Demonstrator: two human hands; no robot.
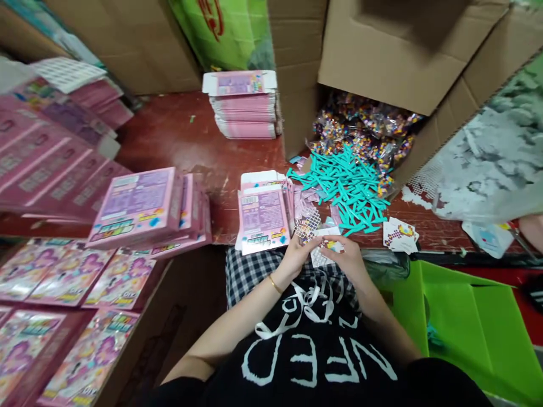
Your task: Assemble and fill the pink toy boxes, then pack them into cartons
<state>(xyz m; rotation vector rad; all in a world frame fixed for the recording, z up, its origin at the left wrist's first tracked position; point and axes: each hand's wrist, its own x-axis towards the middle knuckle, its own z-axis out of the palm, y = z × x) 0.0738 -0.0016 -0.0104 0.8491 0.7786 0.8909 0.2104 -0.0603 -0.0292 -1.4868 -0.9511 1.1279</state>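
Observation:
At the table's front edge, both my hands are close together over my lap. My left hand [298, 255] is closed on a white plastic grid sheet [309, 221] that sticks up past its fingers. My right hand [348, 261] pinches a small printed card [335, 245] with a coloured picture. Another white grid piece [319, 258] shows below, between the hands; which hand bears it I cannot tell. Just beyond my hands lies a heap of turquoise plastic sticks [348, 186]. Left of my left hand are pink flat cartons [263, 217], and small printed cards [400, 235] lie right of my right hand.
Bags of coloured beads [365, 130] spill from a cardboard box [382, 56]. Folded cartons [244, 107] are stacked at the back. Filled pink boxes [136, 203] stand left, more below. A bag of white pieces [496, 158] and a green bin [475, 328] are right, with another person's hand [532, 230].

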